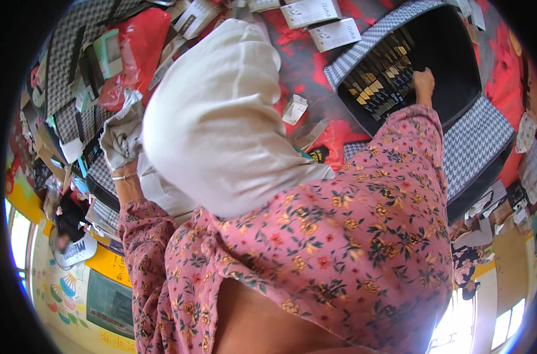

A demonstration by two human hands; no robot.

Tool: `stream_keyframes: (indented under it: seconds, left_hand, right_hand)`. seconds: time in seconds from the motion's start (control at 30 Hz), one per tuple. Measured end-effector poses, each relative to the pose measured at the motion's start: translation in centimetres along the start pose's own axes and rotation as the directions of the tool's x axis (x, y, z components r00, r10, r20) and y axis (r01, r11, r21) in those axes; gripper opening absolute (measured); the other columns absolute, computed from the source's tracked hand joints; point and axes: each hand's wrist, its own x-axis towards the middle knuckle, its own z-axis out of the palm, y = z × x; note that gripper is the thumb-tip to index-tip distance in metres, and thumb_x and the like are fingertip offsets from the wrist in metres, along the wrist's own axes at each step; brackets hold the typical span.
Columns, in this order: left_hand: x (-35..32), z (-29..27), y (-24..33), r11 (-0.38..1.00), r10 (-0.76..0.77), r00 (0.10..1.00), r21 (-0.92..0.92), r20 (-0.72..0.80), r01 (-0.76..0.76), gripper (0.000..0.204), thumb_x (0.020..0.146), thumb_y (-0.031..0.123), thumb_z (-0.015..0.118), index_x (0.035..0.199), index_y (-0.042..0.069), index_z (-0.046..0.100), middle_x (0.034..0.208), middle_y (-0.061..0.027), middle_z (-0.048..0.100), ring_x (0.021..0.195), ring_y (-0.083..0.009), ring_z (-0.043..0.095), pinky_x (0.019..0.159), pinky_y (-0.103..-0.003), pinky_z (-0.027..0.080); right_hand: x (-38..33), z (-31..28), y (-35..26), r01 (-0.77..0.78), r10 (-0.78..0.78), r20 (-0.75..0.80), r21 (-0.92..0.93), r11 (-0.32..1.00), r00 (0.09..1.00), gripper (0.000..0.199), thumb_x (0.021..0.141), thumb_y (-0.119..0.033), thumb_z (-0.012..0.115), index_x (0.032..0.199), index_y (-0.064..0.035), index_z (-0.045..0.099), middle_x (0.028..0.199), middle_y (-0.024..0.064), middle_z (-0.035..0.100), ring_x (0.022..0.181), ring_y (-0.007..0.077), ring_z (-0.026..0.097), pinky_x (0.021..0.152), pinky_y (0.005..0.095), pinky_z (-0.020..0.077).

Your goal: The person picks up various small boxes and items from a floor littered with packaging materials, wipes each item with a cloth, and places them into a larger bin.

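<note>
My right hand (423, 80) reaches into a large open case (469, 97) with a black interior and black-and-white houndstooth outer panels. Its fingers look curled in against the dark lining; whatever they hold is hidden. Rows of small gold, silver and dark pieces (377, 82) fill the case's left part, beside that hand. On the left, a bunched grey cloth (122, 131) covers my left hand beyond the bracelet on the wrist. That hand's fingers are out of sight, so I cannot tell whether they grip the cloth or lie beneath it.
My white-trousered leg (215, 112) rises between both arms. White printed boxes (334, 34) lie at the top, and a small white box (295, 109) sits left of the case. Houndstooth panels (74, 53), red plastic (140, 50) and scraps crowd the left. Other people appear at both edges.
</note>
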Motion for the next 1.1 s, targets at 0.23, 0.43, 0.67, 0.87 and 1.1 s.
stream_keyframes:
  seconds: [0.23,0.43,0.67,0.87,1.1]
  left_hand:
    - [-1.5,1.3,-2.7,0.979,0.056,0.998,-0.199,0.019,-0.051,0.037,0.078,0.028,0.057,0.107,0.006,0.051,0.102,-0.0088,0.056,0.088,-0.0208,0.057,0.072,-0.032,0.048]
    - [-2.9,10.5,4.3,0.756,-0.208,0.976,-0.645,-0.067,0.117,0.050,0.071,0.006,0.057,0.116,0.005,0.035,0.088,-0.0117,0.051,0.072,-0.0160,0.054,0.059,-0.029,0.048]
    - [-1.9,7.5,7.5,0.138,0.038,0.983,-0.975,0.181,0.174,0.025,0.088,0.017,0.040,0.109,0.005,0.043,0.097,-0.0084,0.055,0.081,-0.0178,0.057,0.073,-0.031,0.050]
    - [-1.8,-1.2,9.1,0.438,0.077,0.904,-0.829,0.421,0.349,0.022,0.084,0.013,0.045,0.102,0.002,0.052,0.087,-0.0076,0.059,0.079,-0.0157,0.059,0.071,-0.031,0.051]
    - [5.2,-7.4,-10.2,0.499,-0.590,0.800,-0.829,-0.113,0.251,0.015,0.078,0.010,0.053,0.091,0.003,0.057,0.074,-0.0087,0.057,0.062,-0.0203,0.057,0.063,-0.031,0.051]
  right_hand:
    - [-15.2,-15.3,-17.6,0.568,-0.467,-0.355,0.672,0.475,0.810,0.024,0.086,-0.016,0.050,0.098,0.0032,0.058,0.090,0.0109,0.062,0.076,0.0157,0.060,0.065,0.0230,0.0457]
    - [-33.5,-21.0,-38.0,0.644,-0.985,0.127,0.765,0.024,-0.114,0.044,0.078,-0.020,0.056,0.118,-0.0027,0.048,0.117,0.0073,0.051,0.104,0.0195,0.050,0.084,0.0297,0.0402]
    - [-51.8,-14.8,-44.8,0.811,-0.752,0.340,0.398,-0.430,-0.565,0.070,0.059,-0.009,0.070,0.122,-0.0085,0.040,0.122,0.0173,0.041,0.109,0.0357,0.043,0.091,0.0370,0.0374]
    - [-55.9,-18.3,-48.0,0.861,-0.853,0.338,0.457,-0.221,-0.398,0.034,0.065,-0.006,0.065,0.097,-0.0028,0.055,0.090,0.0116,0.057,0.081,0.0235,0.056,0.072,0.0299,0.0433]
    - [-58.5,-18.6,-48.5,0.911,-0.680,0.624,0.376,-0.171,-0.385,0.027,0.062,-0.011,0.069,0.082,-0.0010,0.054,0.077,0.0132,0.056,0.071,0.0276,0.056,0.064,0.0330,0.0430]
